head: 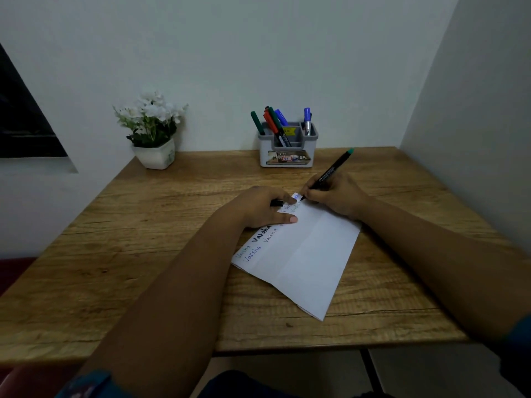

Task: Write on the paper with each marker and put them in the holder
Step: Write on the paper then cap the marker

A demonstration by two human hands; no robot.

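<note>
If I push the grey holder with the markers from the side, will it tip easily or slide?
The holder looks low and wide, so it would probably slide on the smooth wooden table. The markers lean leftward above the rim, so they may rattle or shift.

Both forearms extend forward, converging toward the hands. The right hand (pixel 334 198) has fingers curled in a writing grip around a black marker (pixel 330 172), its tip pointing down and left. The left hand (pixel 265 206) lies palm down, its fingers curled around a black cap (pixel 277 203), the thumb extended flat.
</note>
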